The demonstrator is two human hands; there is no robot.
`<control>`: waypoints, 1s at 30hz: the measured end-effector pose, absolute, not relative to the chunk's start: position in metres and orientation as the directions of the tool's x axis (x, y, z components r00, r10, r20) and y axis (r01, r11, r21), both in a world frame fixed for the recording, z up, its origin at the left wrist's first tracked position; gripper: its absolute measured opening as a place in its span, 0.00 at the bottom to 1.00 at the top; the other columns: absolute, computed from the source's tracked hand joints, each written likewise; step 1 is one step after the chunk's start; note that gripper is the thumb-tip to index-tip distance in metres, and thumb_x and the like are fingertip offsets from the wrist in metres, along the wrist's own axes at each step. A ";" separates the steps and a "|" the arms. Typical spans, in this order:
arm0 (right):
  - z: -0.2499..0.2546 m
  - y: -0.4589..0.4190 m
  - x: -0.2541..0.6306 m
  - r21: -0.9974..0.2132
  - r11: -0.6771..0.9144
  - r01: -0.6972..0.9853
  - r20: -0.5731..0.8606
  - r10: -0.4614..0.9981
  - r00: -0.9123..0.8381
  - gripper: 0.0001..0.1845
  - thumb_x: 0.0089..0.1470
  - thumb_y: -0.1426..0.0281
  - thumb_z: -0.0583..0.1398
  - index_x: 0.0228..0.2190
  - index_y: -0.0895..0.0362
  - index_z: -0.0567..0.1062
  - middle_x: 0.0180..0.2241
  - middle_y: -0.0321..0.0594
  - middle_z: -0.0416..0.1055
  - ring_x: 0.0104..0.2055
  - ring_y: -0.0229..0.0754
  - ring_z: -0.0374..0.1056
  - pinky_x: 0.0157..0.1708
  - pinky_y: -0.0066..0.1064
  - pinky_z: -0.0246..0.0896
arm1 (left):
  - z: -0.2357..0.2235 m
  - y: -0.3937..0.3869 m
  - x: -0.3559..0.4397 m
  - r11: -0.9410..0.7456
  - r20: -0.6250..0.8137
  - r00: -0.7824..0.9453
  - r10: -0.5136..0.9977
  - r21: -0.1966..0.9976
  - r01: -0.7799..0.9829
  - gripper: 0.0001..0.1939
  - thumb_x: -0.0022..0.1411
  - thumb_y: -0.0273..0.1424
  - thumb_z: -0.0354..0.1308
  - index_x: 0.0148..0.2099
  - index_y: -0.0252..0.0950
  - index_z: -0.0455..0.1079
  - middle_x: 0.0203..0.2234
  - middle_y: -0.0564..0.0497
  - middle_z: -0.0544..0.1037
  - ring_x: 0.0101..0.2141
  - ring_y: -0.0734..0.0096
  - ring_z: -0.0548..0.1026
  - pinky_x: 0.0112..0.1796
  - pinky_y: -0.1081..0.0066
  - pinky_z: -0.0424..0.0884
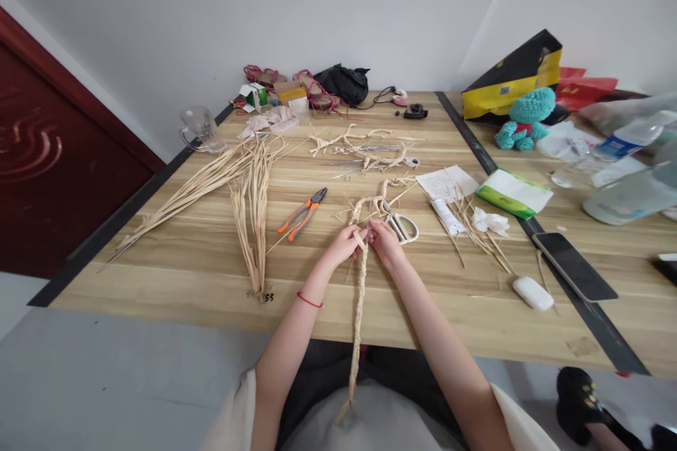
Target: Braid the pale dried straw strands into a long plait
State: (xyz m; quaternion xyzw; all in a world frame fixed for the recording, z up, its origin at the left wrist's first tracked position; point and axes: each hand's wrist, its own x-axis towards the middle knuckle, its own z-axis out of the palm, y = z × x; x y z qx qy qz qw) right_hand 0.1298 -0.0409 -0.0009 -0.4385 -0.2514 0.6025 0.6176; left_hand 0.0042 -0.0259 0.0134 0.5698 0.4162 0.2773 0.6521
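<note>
My left hand (346, 242) and my right hand (386, 242) meet near the front of the table, fingertips pinched on a braided straw strand (360, 296). From my fingers the braid hangs over the table edge toward my lap, ending in a loose tuft. A flat loose straw end sticks up by my left fingertips. Beyond my hands the braided piece continues as a bent branch shape (364, 203). White-handled scissors (406, 228) lie just right of my right hand. Pliers with orange grips (302, 214) rest to the left.
Long straw bundles (252, 204) spread over the left side, near a glass mug (203, 130). More braided branches (364, 144) lie farther back. To the right are a white tube (447, 216), loose straw, a tissue pack (514, 193), a phone (575, 266) and a white case (532, 293).
</note>
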 end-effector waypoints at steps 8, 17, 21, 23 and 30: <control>-0.002 -0.040 0.130 -0.832 -0.100 -0.545 -0.205 0.970 0.134 0.15 0.38 0.60 0.66 0.18 0.55 0.68 0.16 0.31 0.60 0.19 0.33 0.54 0.22 0.29 0.52 | 0.008 -0.023 0.005 0.205 -0.226 0.477 0.850 0.974 0.095 0.16 0.55 0.44 0.54 0.30 0.34 0.63 0.16 0.57 0.64 0.16 0.81 0.60 0.17 0.78 0.54; 0.000 -0.040 0.129 -0.829 -0.094 -0.552 -0.200 0.971 0.134 0.14 0.39 0.61 0.66 0.18 0.56 0.68 0.16 0.31 0.61 0.19 0.33 0.54 0.23 0.29 0.52 | 0.004 -0.021 0.005 0.204 -0.224 0.483 0.846 0.974 0.094 0.17 0.55 0.44 0.54 0.31 0.33 0.64 0.16 0.57 0.64 0.15 0.81 0.60 0.17 0.78 0.54; -0.002 -0.040 0.129 -0.822 -0.096 -0.561 -0.210 0.967 0.143 0.14 0.38 0.62 0.66 0.18 0.56 0.69 0.16 0.31 0.61 0.19 0.33 0.54 0.23 0.29 0.52 | 0.004 -0.021 0.004 0.218 -0.232 0.490 0.841 0.972 0.086 0.17 0.54 0.45 0.55 0.31 0.33 0.64 0.16 0.57 0.65 0.16 0.82 0.60 0.17 0.78 0.54; -0.002 -0.040 0.129 -0.827 -0.096 -0.555 -0.208 0.968 0.143 0.14 0.38 0.61 0.66 0.18 0.55 0.68 0.16 0.31 0.61 0.19 0.33 0.54 0.23 0.29 0.52 | 0.004 -0.020 0.004 0.215 -0.231 0.494 0.838 0.972 0.090 0.18 0.54 0.45 0.55 0.31 0.33 0.64 0.17 0.57 0.65 0.16 0.82 0.61 0.17 0.78 0.54; -0.002 -0.040 0.129 -0.825 -0.098 -0.557 -0.205 0.969 0.134 0.15 0.38 0.61 0.66 0.18 0.56 0.68 0.16 0.31 0.61 0.19 0.33 0.54 0.22 0.29 0.52 | 0.003 -0.021 0.004 0.187 -0.218 0.503 0.837 0.976 0.112 0.17 0.56 0.44 0.53 0.31 0.33 0.63 0.16 0.57 0.65 0.15 0.82 0.60 0.16 0.79 0.55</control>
